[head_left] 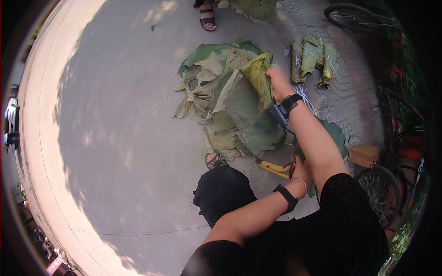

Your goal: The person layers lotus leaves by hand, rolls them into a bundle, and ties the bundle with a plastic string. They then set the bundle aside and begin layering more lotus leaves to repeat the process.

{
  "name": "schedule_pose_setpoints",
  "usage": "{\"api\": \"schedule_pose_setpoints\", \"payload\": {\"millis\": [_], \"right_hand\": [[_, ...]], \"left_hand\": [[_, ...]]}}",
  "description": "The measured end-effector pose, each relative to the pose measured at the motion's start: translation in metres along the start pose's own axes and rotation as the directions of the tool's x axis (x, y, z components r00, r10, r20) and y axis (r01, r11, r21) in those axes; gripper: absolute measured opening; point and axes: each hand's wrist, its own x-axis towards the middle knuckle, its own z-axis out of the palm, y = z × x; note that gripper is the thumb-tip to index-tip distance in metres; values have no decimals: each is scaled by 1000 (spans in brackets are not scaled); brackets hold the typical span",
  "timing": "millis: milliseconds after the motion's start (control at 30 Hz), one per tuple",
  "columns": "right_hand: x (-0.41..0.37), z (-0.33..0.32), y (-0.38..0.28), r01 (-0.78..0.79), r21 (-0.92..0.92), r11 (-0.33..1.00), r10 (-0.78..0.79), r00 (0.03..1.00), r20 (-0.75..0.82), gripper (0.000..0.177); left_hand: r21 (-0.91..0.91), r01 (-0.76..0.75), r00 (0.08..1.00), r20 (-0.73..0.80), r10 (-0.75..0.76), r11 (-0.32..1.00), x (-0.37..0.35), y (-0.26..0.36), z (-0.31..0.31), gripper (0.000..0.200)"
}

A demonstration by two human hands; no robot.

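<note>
My right hand grips the edge of a folded yellow-green leaf, which stands over a spread pile of large dried green leaves. Lower down, close to my body, my left hand is closed round a small dark and red object whose shape I cannot make out. Two long yellow pieces with dark spots lie beside that hand. White strings are on the ground to the right of my right wrist.
Several tied leaf bundles lie on the paving at the upper right. A brown box and bicycle wheels are at the right. Another person's sandalled foot shows at the top, near more leaves.
</note>
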Motion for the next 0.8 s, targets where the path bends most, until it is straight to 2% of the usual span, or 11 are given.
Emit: {"api": "schedule_pose_setpoints", "payload": {"millis": [67, 167, 200, 267, 367, 400, 500, 533, 633, 667, 800], "right_hand": [[-6, -3, -28, -84, 140, 987, 82, 996, 22, 23], [-25, -2, -43, 8, -25, 1000, -6, 996, 94, 28], [-20, -13, -36, 95, -280, 955, -57, 989, 140, 29], [-13, -24, -25, 268, -698, 664, -115, 959, 258, 32], [-18, -19, -58, 56, -317, 947, -14, 991, 132, 35], [-30, -9, -78, 84, -95, 992, -68, 986, 155, 36], [-14, -25, -83, 163, -737, 656, 41, 967, 251, 40], [-5, -33, -91, 113, -514, 850, 11, 972, 233, 40], [-43, -21, -139, 138, -426, 894, -52, 977, 207, 40], [-44, -29, -145, 153, -504, 850, -47, 975, 217, 39], [-82, -83, -200, 130, -397, 909, -117, 992, 55, 39]], "left_hand": [[31, 9, 999, -46, -7, 999, -2, 0, -2, 48], [100, 20, 1000, -20, -18, 995, -5, 1, -6, 48], [132, 16, 1000, 9, -17, 991, -6, 1, -12, 48], [170, -5, 1000, 27, 1, 985, -11, -2, -19, 49], [198, -46, 999, 3, 47, 979, -18, -8, -21, 49], [200, -45, 999, -4, 47, 979, -17, -9, -16, 49], [185, -44, 998, -43, 53, 982, -22, -6, -13, 49], [186, -49, 996, -67, 62, 981, -23, -9, -19, 49], [160, -60, 998, -4, 62, 985, -24, -9, -31, 49], [157, -58, 998, -3, 60, 986, -26, -8, -27, 49], [182, -73, 997, -20, 78, 981, -19, -12, -29, 50]]}}
